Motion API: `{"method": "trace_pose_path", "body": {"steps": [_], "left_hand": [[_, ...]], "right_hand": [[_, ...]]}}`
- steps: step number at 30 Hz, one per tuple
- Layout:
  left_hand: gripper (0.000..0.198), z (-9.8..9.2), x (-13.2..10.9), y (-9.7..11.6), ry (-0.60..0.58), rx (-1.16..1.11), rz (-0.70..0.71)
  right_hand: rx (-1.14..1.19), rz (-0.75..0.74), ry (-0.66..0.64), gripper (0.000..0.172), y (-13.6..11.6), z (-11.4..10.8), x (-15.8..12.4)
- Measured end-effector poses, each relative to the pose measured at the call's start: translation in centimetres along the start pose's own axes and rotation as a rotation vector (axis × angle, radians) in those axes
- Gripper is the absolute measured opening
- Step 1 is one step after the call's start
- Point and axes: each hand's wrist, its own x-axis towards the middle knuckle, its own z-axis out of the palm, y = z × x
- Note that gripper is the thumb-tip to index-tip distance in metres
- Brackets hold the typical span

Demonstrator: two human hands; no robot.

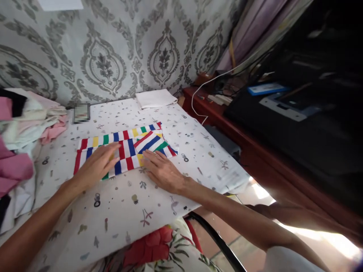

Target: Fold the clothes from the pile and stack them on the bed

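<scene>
- Tabletop (113, 219) under a printed white cover is filling the middle of my remote view.
- A heap of clothes (18, 130) is lying along its left side.
- The striped cloth (129, 147) is lying mid-tabletop, partly under my hands; I am reading this step as smoothing and folding it.
- A folded white cloth (155, 99) is sitting near the wall.
- My left hand (99, 162) is reaching over the stripes, open, thumb apart, gripping nothing I can see; I cannot tell how firmly it is touching.
- My right hand (164, 170) is extending nearly straight fingers at the near edge, pinching nothing visible.
- A slanted flap (150, 141) is lying beside those fingertips; I am judging that flattening it is calling for light, even pressure.
</scene>
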Motion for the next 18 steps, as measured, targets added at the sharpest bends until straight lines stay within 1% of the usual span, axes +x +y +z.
{"method": "trace_pose_path", "body": {"steps": [2,4,6,8,10,13,16,18], "left_hand": [[0.056,1.1,2.6,2.1,-0.046,-0.021,0.142],[0.055,2.5,4.9,3.5,-0.084,-0.038,0.233],[0.057,3.8,6.8,4.2,-0.12,-0.038,0.281],[0.059,4.9,8.0,4.4,-0.148,-0.022,0.311],[0.059,5.5,8.6,4.3,-0.16,-0.004,0.333],[0.059,5.9,8.7,4.1,-0.142,0.001,0.335],[0.057,5.9,8.3,4.2,-0.109,-0.017,0.32],[0.053,5.4,7.5,3.9,-0.085,-0.032,0.313]], "right_hand": [[-0.001,0.057,0.02,0.042,0.6,-0.1,-1.5],[-0.022,0.132,0.043,0.045,1.6,-0.1,-2.9],[-0.065,0.203,0.061,0.046,2.5,-0.3,-4.3],[-0.113,0.257,0.076,0.045,3.0,-0.6,-5.5],[-0.15,0.281,0.087,0.043,3.1,-0.9,-6.3],[-0.188,0.268,0.108,0.042,3.2,-1.1,-6.7],[-0.188,0.24,0.135,0.04,3.7,-0.7,-6.9],[-0.149,0.241,0.161,0.04,4.0,-0.4,-7.0]]}}
